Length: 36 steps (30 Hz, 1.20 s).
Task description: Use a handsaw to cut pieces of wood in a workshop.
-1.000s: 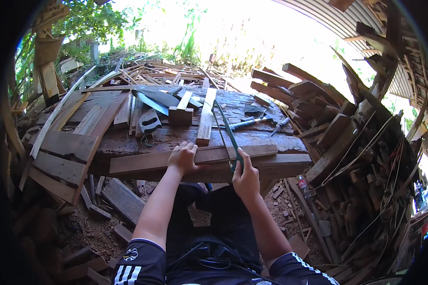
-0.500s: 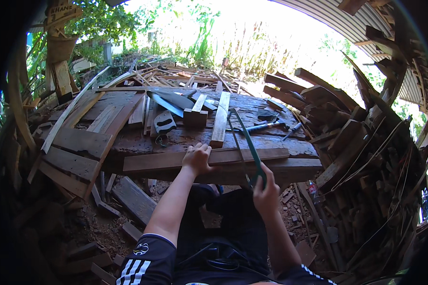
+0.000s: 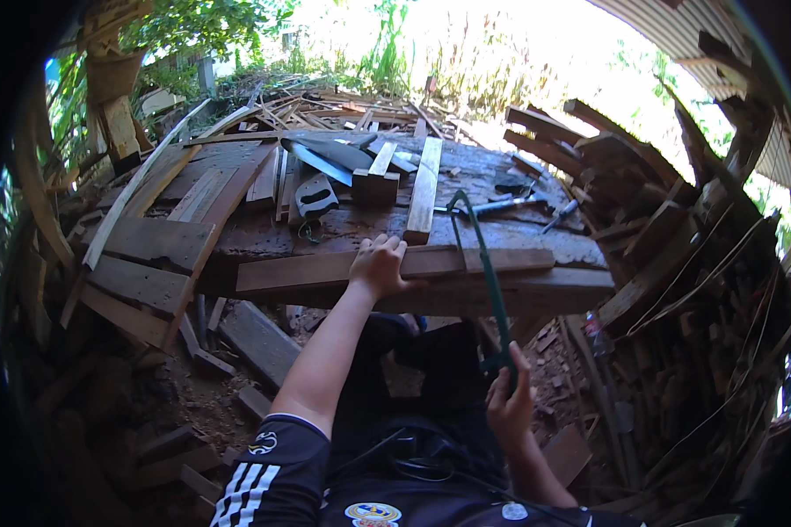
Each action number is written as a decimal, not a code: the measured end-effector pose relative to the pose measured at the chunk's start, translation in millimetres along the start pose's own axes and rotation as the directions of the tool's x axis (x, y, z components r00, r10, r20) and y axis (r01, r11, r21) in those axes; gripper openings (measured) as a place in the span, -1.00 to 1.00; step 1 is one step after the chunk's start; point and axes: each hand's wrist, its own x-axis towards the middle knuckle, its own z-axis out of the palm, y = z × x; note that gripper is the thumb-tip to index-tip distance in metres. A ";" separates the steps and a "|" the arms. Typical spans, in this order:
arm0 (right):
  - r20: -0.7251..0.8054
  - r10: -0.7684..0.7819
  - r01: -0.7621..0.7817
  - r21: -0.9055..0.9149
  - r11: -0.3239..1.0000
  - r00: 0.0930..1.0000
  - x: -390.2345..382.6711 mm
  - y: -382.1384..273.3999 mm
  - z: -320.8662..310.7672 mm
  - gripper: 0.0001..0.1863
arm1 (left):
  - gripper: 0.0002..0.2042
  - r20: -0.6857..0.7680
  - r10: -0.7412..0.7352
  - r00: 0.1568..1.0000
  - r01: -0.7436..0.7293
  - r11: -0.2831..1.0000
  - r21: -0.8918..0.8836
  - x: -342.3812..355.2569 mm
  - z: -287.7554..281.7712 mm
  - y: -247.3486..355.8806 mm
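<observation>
Left hand point(image 3: 378, 266): fingers were bent over the top of the plank point(image 3: 303, 270), thumb stretched along its near side, so the board lay held between them. Right hand point(image 3: 511, 400): narrow, closed round the handle of the green bow saw point(image 3: 491, 281).

The plank lay along the near edge of the workbench point(image 3: 351, 226), its right end short of the near right corner. The saw crossed it between the light strip point(image 3: 425, 189) and that right end; exact blade contact could not be told.

Change over the last second: right hand had drawn back toward the body. Earlier it was just beside the near edge; now it was clear of the edge and lower, with the saw's far tip pulled nearer the plank. Left hand and plank kept their places on the bench. The whole view had shifted, bench included.

Unchanged: the handsaw point(image 3: 315, 201) and wooden block point(image 3: 376, 187) were beyond the plank, left of the strip; the hammer point(image 3: 501, 205) lay right of it, toward the bench's right edge.
</observation>
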 end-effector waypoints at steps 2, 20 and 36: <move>0.114 0.319 -0.333 0.144 0.932 0.941 7.4 -3.4 0.9 -0.54 | -0.07 -0.008 -0.044 0.999 0.044 0.999 -0.026 -4.0 -0.5 -2.9; 0.294 0.497 -0.544 0.679 0.492 0.817 -40.2 38.9 8.5 -0.80 | -0.16 -0.027 0.111 0.993 -0.112 0.994 -0.019 -5.7 2.6 10.4; 0.387 0.423 -0.573 0.540 0.616 0.820 70.7 46.2 35.6 -0.65 | -0.11 -0.037 0.118 0.992 -0.115 0.991 0.061 2.1 8.5 1.7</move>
